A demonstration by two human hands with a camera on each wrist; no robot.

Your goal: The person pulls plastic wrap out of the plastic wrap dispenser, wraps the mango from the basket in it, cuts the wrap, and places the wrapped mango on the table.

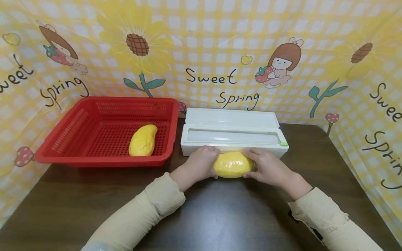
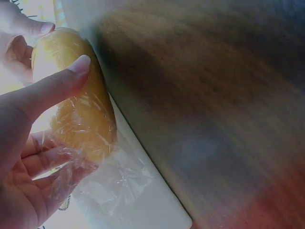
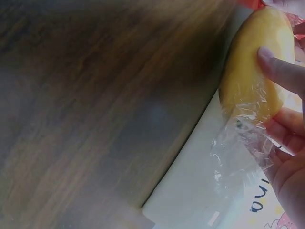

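Observation:
Both hands hold a yellow mango point(image 1: 233, 164) between them, in front of a white cling film box. My left hand point(image 1: 202, 163) grips its left end, and the left wrist view shows the thumb lying along its side with the fingers beneath. At the other end my right hand point(image 1: 267, 165) grips it, thumb against the skin in the right wrist view. Shiny cling film point(image 3: 233, 152) covers the mango, and loose crumpled film hangs from its ends by the fingers. Behind it stands the cling film box point(image 1: 186, 150), lid up, with the roll point(image 1: 232, 136) showing inside.
A red plastic basket point(image 1: 103, 160) stands at the left on the dark wooden table point(image 1: 213, 223). In it lies another yellow mango point(image 1: 143, 141). A green tab point(image 1: 283, 143) sits at the box's right end. A yellow checked cloth hangs behind and at both sides.

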